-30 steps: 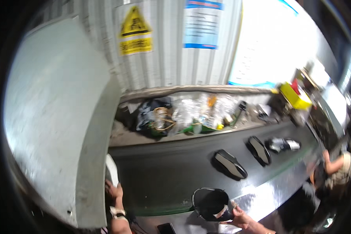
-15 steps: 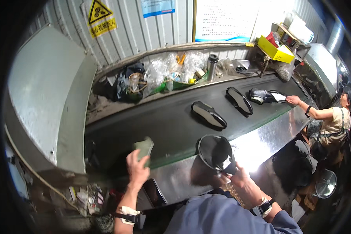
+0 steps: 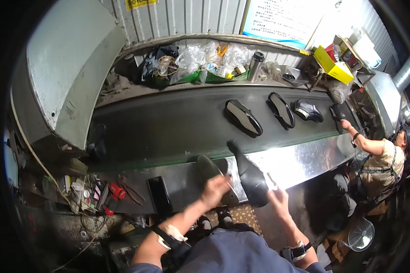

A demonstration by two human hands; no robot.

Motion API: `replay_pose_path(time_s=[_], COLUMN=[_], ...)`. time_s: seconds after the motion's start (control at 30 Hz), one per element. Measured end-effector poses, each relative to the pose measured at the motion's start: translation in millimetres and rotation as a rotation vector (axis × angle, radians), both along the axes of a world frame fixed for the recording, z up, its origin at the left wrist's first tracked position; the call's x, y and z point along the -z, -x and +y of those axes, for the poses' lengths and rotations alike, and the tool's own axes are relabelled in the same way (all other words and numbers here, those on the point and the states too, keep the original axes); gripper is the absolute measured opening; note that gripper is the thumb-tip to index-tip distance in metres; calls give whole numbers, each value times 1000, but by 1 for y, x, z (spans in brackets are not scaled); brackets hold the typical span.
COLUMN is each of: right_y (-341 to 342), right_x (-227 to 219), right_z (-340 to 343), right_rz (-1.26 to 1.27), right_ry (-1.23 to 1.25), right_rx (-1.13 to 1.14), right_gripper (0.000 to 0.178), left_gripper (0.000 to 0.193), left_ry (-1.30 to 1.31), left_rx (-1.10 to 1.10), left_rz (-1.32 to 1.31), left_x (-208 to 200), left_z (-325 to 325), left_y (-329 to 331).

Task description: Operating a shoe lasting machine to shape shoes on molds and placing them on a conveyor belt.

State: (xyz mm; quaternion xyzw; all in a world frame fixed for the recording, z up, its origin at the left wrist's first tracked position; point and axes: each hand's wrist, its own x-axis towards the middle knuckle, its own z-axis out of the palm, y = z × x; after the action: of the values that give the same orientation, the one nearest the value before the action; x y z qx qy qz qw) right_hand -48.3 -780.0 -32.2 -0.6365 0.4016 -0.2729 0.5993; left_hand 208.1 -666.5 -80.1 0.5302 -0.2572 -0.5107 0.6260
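Observation:
Over the front metal ledge, my left hand is closed on a dark olive, sole-shaped piece, which lies partly behind the fingers. Close on its right, a black leather shoe is in my right hand, its narrow end toward the belt and its broad end toward me. My right fingers close on the broad end. The two pieces are side by side; whether they touch, I cannot tell. Beyond them on the dark conveyor belt are two black shoes with pale insides and another black shoe.
At right, a co-worker's hand holds a black shoe. A phone, pliers and a red tool lie on the left ledge. A metal hood stands at left. Plastic bags and a flask line the back shelf.
My left hand has brought the olive piece rightward from over the belt to beside the black shoe. The shoe in my right hand has turned. The co-worker's shoe has been lifted away.

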Motion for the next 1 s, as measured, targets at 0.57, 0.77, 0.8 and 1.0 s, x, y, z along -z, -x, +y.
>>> replay_pose_path(time_s=[0.57,0.77,0.8,1.0], right_y=[-65,-2,2,5], right_x=[99,106,110,128], right_z=[60,51,48,40], right_rz=[-46,102,144,58], right_ry=[182,449,478,344], right_rx=[-207,-474,-471,-553], right_gripper=[110,87,82,89], left_gripper=[35,48,64,46], left_ry=[-493,-651,-767,-730], left_rx=[-644,-504,-457,-557], left_rz=[-732,-227,-430,-726], left_x=[74,61,40,61], left_z=[-40,-14,-34,-39], left_y=[-95,-53,-35,-22])
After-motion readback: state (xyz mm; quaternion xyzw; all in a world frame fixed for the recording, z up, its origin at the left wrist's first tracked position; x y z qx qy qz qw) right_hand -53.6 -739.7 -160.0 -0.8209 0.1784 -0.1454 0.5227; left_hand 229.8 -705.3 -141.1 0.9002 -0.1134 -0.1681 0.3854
